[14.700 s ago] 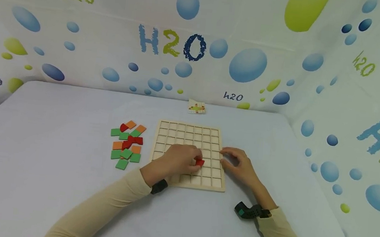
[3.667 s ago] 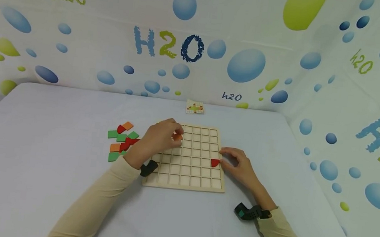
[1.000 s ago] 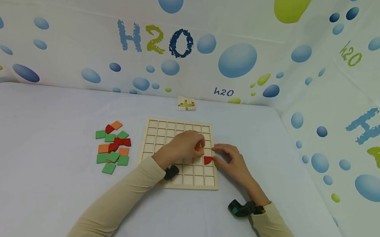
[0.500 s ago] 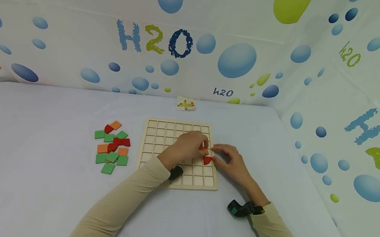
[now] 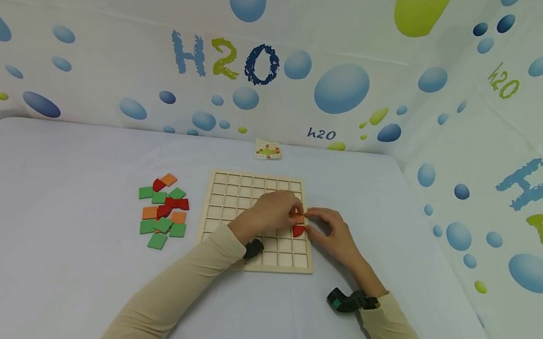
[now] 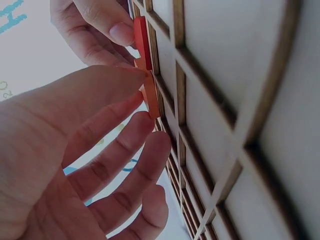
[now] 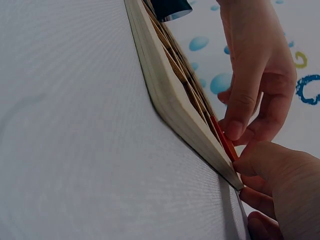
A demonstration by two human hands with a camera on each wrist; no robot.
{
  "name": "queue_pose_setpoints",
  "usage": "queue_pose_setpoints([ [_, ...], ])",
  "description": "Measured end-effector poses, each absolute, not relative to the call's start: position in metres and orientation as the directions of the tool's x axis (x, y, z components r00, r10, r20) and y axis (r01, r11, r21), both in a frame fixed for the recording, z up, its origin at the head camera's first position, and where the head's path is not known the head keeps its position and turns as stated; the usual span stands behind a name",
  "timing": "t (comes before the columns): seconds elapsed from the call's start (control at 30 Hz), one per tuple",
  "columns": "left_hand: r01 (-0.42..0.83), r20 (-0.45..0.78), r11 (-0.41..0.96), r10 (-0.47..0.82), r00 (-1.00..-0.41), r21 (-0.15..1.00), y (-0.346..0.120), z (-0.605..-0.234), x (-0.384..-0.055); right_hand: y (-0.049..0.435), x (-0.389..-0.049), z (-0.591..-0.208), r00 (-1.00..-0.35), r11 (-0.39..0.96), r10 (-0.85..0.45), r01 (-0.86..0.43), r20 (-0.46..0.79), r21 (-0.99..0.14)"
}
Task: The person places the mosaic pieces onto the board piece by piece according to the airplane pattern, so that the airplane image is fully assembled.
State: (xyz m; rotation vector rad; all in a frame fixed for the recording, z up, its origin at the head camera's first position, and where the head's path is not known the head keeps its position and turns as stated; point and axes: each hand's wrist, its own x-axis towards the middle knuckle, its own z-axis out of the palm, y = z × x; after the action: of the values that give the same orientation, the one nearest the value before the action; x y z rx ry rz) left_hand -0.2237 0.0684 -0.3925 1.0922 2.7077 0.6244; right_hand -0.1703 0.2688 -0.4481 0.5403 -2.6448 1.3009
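Observation:
My left hand (image 5: 274, 211) reaches over the right part of a pale wooden grid board (image 5: 233, 190) and pinches a small orange tile (image 6: 151, 95) between thumb and index finger. The tile lies at a cell in the rightmost column. Just nearer to me, in the same column, sits a red quarter-round tile (image 5: 298, 231). Beside them my right hand (image 5: 336, 236) rests at the board's right edge. Its thumb and index finger are spread, with the fingertips against the rim; the thumb (image 7: 255, 159) is right by the red tile.
Left of the board lies a loose group of green tiles (image 5: 157, 241), orange tiles (image 5: 150, 212) and red tiles (image 5: 164, 211), some overlapping. A small pattern card (image 5: 268, 150) lies behind the board. White cloth (image 5: 72, 226) covers the table, with a printed curtain behind.
Earlier, my left hand set the red tile in the right column. It then brought the orange tile rightward across the board to just behind the red one. My right hand has stayed at the edge.

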Motion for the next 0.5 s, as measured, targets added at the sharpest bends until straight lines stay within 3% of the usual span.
queue_pose_setpoints([
  [0.5, 0.666, 0.007, 0.624, 0.728, -0.686, 0.409, 0.0708, -0.3920, -0.2237, 0.2689, -0.1683, -0.4472, -0.924, 0.561, -0.251, -0.382, 0.289, -0.734],
])
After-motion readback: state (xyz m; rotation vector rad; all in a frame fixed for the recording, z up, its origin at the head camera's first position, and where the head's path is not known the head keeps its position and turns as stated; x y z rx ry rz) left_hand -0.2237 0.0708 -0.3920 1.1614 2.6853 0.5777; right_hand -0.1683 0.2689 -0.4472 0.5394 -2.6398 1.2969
